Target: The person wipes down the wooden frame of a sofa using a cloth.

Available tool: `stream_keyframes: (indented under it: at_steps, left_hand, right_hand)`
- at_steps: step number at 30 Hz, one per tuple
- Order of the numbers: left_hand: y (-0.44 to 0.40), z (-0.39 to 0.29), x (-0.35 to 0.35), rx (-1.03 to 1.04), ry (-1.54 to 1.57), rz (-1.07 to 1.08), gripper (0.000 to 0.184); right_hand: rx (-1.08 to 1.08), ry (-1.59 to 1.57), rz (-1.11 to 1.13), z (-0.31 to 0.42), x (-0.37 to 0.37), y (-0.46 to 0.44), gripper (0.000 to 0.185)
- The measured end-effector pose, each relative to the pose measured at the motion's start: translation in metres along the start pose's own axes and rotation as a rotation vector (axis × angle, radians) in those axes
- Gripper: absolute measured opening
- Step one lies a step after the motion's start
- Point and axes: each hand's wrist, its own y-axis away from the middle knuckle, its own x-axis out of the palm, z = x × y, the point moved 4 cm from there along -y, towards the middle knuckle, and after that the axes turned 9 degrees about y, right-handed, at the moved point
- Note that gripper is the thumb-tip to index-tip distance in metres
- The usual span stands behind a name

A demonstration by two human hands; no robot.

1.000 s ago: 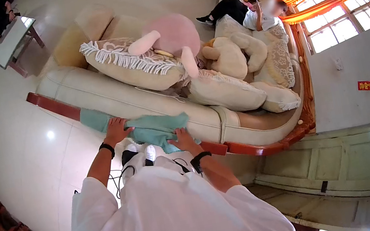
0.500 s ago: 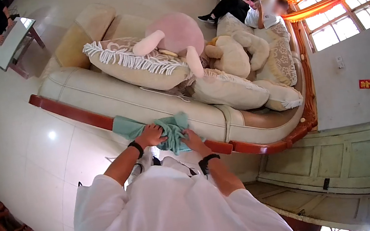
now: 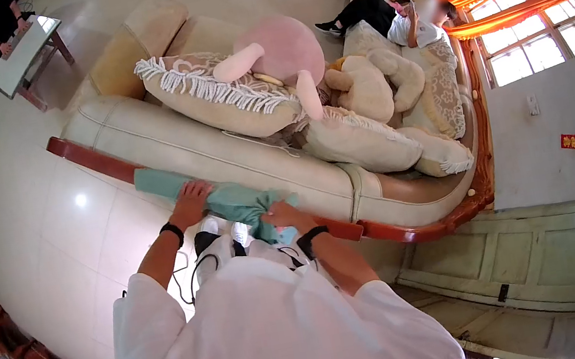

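A green towel [image 3: 234, 203] lies stretched along the red wooden rail [image 3: 98, 163] on the back of a cream sofa [image 3: 201, 147]. My left hand [image 3: 190, 203] grips the towel near its left part, fingers bent over it. Around the bunched right end of the towel, my right hand [image 3: 286, 215] is closed. A corner hangs below that hand. Each wrist wears a black band.
Fringed cushions [image 3: 219, 99], a pink plush toy [image 3: 280, 50] and a cream plush toy [image 3: 364, 89] rest on the sofa. A person [image 3: 398, 21] reclines at the far end. Another person's hands touch a low white table [image 3: 27, 56]. A wooden cabinet [image 3: 546, 249] stands at right.
My left hand has moved left along the rail, and the towel is now drawn out longer between my hands. My right hand has shifted slightly left and its fingers have closed on the towel.
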Motion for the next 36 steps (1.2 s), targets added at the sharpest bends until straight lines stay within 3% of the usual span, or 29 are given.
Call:
stream_keyframes:
  at_steps: [5,7,11,14,16,17,20,23,25,26,28,30,36]
  left_hand:
    - [-0.012,0.006,0.007,-0.124,-0.118,0.116,0.08]
    - [-0.019,-0.005,0.018,-0.142,-0.15,0.136,0.08]
    - [-0.038,-0.052,0.059,0.148,0.069,0.168,0.082]
    - [-0.055,-0.101,0.073,0.254,0.196,0.252,0.086]
    - [-0.062,-0.123,0.077,0.264,0.197,0.341,0.087]
    - [-0.065,-0.131,0.079,0.297,0.193,0.356,0.087]
    - [-0.063,-0.129,0.085,0.349,0.197,0.346,0.087]
    - [-0.061,-0.114,0.077,0.337,0.221,0.29,0.087]
    - [-0.055,-0.095,0.071,0.31,0.246,0.266,0.086]
    - [-0.054,-0.077,0.066,0.266,0.26,0.218,0.082]
    - [-0.042,-0.05,0.054,0.224,0.281,0.178,0.077]
    - [-0.031,-0.018,0.02,0.152,0.165,0.06,0.067]
    - [0.008,0.071,-0.032,-0.274,-0.084,0.081,0.077]
  right_hand:
    - [-0.067,-0.054,-0.026,0.033,0.013,-0.017,0.052]
    - [0.088,-0.305,0.014,0.025,0.015,-0.015,0.054]
    - [0.159,-0.398,-0.033,-0.017,0.011,0.0,0.054]
    - [0.2,-0.244,-0.184,-0.045,0.001,0.029,0.057]
    - [0.454,-0.079,-0.212,-0.062,-0.003,0.054,0.061]
    - [0.455,-0.08,-0.214,-0.063,-0.002,0.06,0.061]
    - [0.551,-0.058,-0.333,-0.076,0.012,0.067,0.063]
    - [0.557,0.051,-0.441,-0.084,0.028,0.055,0.049]
    - [0.242,0.028,-0.741,-0.062,0.028,0.052,0.049]
    - [0.245,0.035,-0.743,-0.053,0.024,0.045,0.049]
    - [0.162,0.215,-0.608,0.0,0.009,0.042,0.06]
    - [0.096,0.27,-0.58,0.032,0.003,0.024,0.058]
    - [-0.239,0.349,-0.385,0.081,0.021,-0.038,0.054]
